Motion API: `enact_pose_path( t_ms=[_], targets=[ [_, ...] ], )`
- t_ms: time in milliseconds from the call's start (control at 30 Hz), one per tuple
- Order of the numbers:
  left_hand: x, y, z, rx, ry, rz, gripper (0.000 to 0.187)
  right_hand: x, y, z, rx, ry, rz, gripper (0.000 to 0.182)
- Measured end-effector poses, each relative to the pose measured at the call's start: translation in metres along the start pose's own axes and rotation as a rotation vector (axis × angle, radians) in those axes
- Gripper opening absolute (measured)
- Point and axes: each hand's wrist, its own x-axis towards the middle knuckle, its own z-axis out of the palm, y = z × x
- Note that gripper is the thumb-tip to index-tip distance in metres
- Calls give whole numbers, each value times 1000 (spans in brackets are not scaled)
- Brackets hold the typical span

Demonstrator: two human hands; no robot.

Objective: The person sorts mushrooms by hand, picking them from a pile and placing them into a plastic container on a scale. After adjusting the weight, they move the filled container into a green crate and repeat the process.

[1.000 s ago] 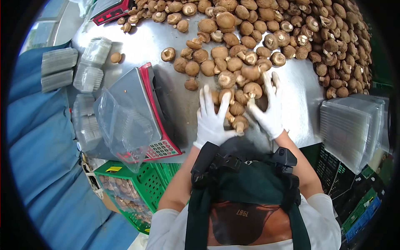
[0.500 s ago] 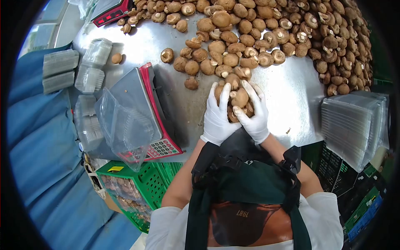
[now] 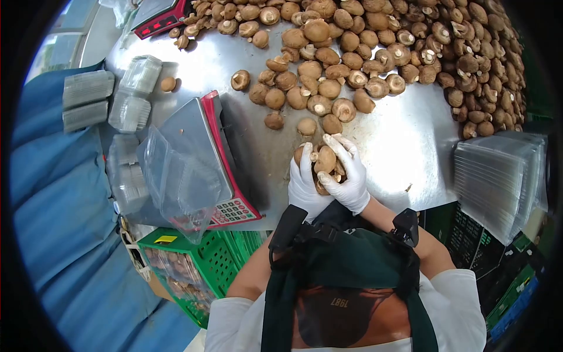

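Observation:
Cupped together near the table's front edge, my two white-gloved hands hold a cluster of brown mushrooms (image 3: 325,159). My left hand (image 3: 306,186) wraps the near left side, with its fingers pointing away from me. On the right, my right hand (image 3: 349,179) curls around the cluster with its thumb across the front. The undersides of the held mushrooms are partly hidden by the gloves. Just beyond my fingertips lie two loose mushrooms (image 3: 307,126), apart from the larger pile (image 3: 352,58).
Left of my hands stands a red-edged scale (image 3: 220,141) with a clear plastic tray (image 3: 176,182) on it. Stacked clear containers (image 3: 136,94) are farther left, more trays (image 3: 498,176) at the right edge. A green crate (image 3: 220,264) sits below the table; a second scale (image 3: 161,20) is behind.
Both hands have drawn the mushroom cluster slightly toward me, away from the pile. Loose mushrooms now show in the gap beyond my fingertips. The tray on the scale stays put.

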Motion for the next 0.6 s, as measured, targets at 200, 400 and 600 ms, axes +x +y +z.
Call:
enact_pose_path(
  t_ms=[200, 400, 600],
  targets=[
    [26, 13, -22, -111, -54, 122, 110, 5, -12, 1, 158, 59, 119, 66],
    [79, 32, -81, -85, 84, 287, 106, 72, -58, 6, 147, 109, -191, 65],
    [83, 22, -192, 165, 376, 464, 105, 116, -130, 81, 214, 19, -455, 68]
  ],
)
